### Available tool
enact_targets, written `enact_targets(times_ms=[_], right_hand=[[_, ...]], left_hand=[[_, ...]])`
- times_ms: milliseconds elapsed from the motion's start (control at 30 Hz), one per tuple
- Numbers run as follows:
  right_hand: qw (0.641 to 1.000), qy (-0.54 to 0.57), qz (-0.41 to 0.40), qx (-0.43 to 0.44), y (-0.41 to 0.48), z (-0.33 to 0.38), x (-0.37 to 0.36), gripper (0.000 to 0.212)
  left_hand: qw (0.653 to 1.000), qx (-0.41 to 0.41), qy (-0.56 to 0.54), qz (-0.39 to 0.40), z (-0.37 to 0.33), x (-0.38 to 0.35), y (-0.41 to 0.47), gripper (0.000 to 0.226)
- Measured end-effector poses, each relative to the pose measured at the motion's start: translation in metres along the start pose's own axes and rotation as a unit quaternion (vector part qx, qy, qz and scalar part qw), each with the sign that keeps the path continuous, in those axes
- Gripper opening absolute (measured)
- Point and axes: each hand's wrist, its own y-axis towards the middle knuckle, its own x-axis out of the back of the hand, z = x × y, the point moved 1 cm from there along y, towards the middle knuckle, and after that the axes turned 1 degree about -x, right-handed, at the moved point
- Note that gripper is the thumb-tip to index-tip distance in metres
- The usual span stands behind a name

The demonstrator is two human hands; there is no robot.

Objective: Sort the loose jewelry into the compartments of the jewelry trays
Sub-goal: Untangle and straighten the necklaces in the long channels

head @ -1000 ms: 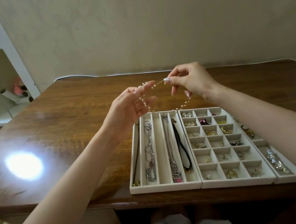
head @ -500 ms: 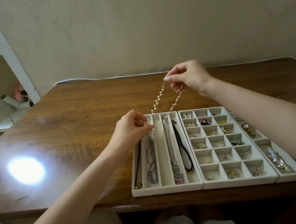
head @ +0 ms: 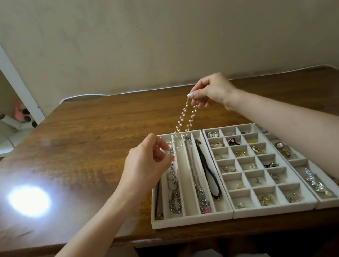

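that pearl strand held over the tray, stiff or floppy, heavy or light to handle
Likely floppy: the pearl strand folds into two lines between the right hand pinching its top and the left hand pinching its lower end. Probably light, since fingertip pinches alone carry it.

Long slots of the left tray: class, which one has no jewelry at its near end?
The middle slot, third from either side. Its neighbours hold a silver chain and a pink-pendant chain; dark cords lie further out.
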Motion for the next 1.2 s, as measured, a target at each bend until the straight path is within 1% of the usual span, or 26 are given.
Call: enact_targets(times_ms=[100,267,400,500,667,800,1000,1100,1200], right_hand=[[1.0,-0.005,0.014,-0.017,0.001,-0.004,-0.008,0.005],[0.998,-0.024,0.045,-0.039,0.001,-0.012,-0.021,0.002],[0.996,-0.048,0.064,-0.036,0.0,-0.016,-0.034,0.004],[0.994,-0.059,0.085,-0.034,-0.001,-0.018,-0.044,0.006],[0.993,-0.07,0.096,-0.02,-0.006,-0.019,-0.056,0.009],[0.993,-0.076,0.091,-0.004,-0.009,-0.018,-0.059,0.008],[0.991,-0.1,0.083,0.009,-0.012,-0.018,-0.057,0.008],[0.992,-0.098,0.077,0.007,-0.011,-0.02,-0.056,0.008],[0.993,-0.097,0.074,0.006,-0.011,-0.021,-0.054,0.008]], left_hand=[[1.0,-0.006,0.004,0.016,-0.001,0.004,-0.009,0.021],[0.998,-0.011,0.025,0.049,-0.004,0.011,-0.018,0.019],[0.996,-0.031,0.036,0.079,-0.007,0.011,-0.028,0.022],[0.991,-0.053,0.054,0.108,-0.012,0.008,-0.034,0.017],[0.984,-0.086,0.063,0.145,-0.021,0.005,-0.041,0.008],[0.974,-0.103,0.088,0.18,-0.026,0.005,-0.043,0.015],[0.966,-0.131,0.165,0.147,-0.031,0.004,-0.046,0.017],[0.966,-0.139,0.165,0.139,-0.031,0.005,-0.046,0.021],[0.97,-0.151,0.164,0.103,-0.031,0.006,-0.046,0.021]])
